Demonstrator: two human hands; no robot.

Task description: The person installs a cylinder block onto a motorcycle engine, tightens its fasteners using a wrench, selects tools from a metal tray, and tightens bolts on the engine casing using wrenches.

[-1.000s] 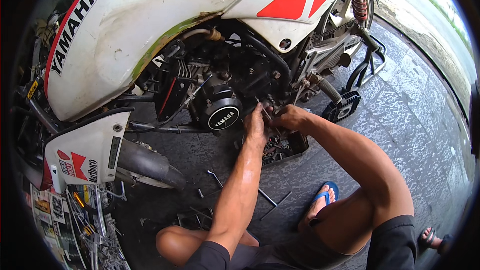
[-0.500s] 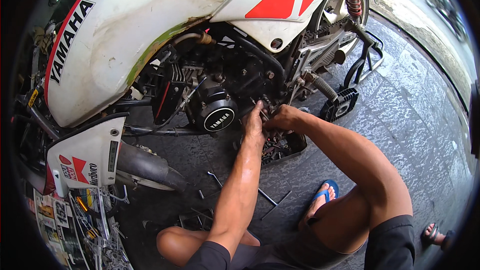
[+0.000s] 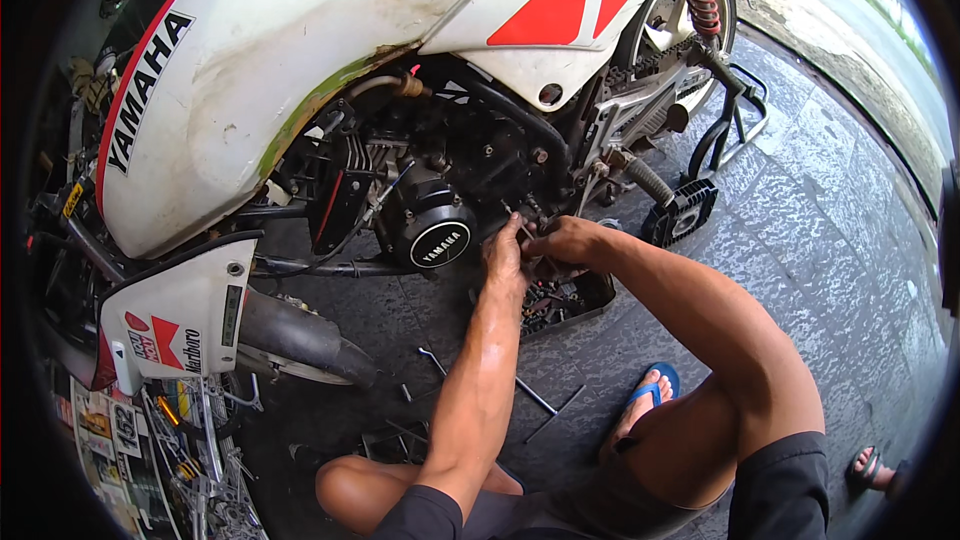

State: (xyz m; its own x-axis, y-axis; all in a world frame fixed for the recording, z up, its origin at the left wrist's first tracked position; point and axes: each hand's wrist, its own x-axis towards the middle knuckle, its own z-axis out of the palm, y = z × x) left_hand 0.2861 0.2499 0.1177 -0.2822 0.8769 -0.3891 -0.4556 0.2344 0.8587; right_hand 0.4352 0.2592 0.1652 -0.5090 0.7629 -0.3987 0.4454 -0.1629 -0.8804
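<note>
A white motorcycle (image 3: 300, 70) with red panels stands in front of me, its dark engine (image 3: 490, 155) exposed. Low on the engine's right, behind the round black cover (image 3: 437, 240), my two hands meet. My left hand (image 3: 503, 248) has its thumb pointing up and its fingers curled. Close against it, my right hand (image 3: 563, 241) is bent inward with closed fingers. Something small and dark sits between them, too hidden to name. Just below the hands lies an open tray (image 3: 570, 307) full of small metal parts and tools.
On the dark tiled floor (image 3: 800, 270) lie a T-handle wrench (image 3: 553, 412) and a spanner (image 3: 431, 359). The front wheel (image 3: 300, 335) is at the left, the footpeg (image 3: 680, 212) at the right. A sandalled foot (image 3: 870, 468) of another person shows at far right.
My hands stay together by the engine, with only a slight shift of the fingers. The view has tilted a little. A motorbike passing on the road has left the picture.
</note>
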